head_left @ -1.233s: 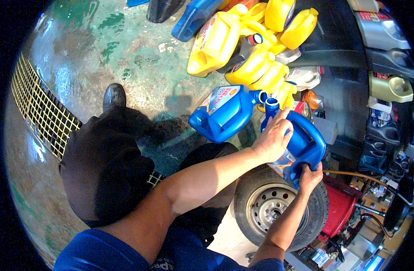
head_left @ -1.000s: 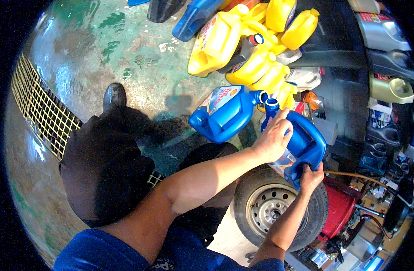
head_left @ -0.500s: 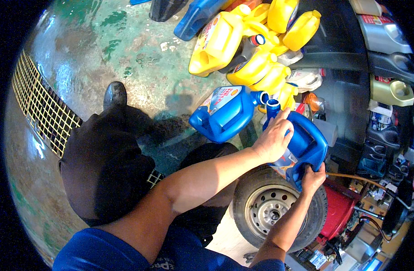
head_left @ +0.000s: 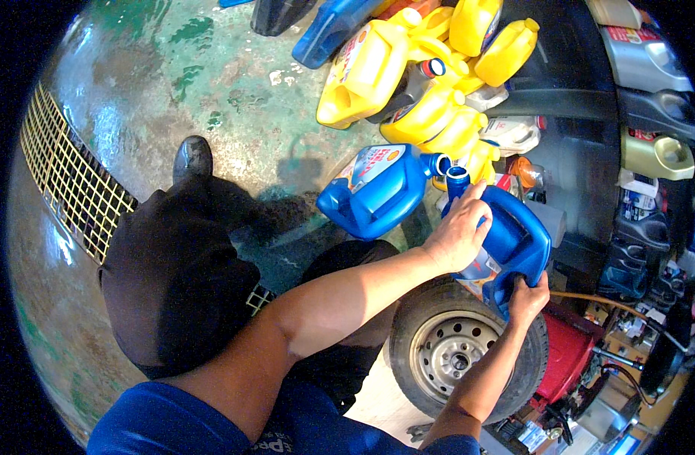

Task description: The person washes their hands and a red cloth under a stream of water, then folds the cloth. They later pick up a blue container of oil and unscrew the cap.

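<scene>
Grip of left hand and right hand still holds a blue jug (uncapped), nearly unmoved.

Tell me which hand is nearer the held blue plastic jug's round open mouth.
Left. The left hand is on the blue plastic jug near its round open mouth; the right hand grips the bottom end.

Right hand and gripped blue jug slightly farther right relative to the wheel than before
</scene>
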Motion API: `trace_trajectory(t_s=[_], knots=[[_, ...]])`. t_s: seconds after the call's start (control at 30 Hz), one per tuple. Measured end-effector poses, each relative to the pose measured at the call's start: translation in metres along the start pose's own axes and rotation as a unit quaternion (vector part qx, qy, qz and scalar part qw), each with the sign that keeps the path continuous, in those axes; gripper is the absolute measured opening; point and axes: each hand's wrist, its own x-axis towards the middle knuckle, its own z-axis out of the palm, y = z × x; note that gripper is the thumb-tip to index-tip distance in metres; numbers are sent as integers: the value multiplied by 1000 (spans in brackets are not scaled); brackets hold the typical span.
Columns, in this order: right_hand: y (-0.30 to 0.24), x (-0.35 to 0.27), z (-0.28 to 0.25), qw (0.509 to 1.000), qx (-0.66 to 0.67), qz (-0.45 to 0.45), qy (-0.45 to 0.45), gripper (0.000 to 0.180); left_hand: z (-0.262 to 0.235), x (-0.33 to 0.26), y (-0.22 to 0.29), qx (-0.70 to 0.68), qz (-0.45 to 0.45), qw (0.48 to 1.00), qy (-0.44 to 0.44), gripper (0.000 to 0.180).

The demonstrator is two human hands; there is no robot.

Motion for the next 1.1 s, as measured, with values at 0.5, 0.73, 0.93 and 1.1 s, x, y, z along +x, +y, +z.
trace_trajectory(t_s=[0.5, 0.73, 0.93, 1.1], knots=[[-12, 3, -5, 999, -36, 1, -13, 21, -3, 1, 3, -1, -7, 1000, 10, 7], [-15, 3, -7, 1000, -16, -10, -7, 20, -2, 0, 3, -7, -5, 1000, 11, 7], [-12, 5, -8, 999, -40, -17, -3, 19, -2, 1, 2, -8, -1, 1000, 13, 7], [-11, 6, -9, 999, -43, -21, 0, 20, -2, 2, 3, -8, -1, 1000, 12, 7]])
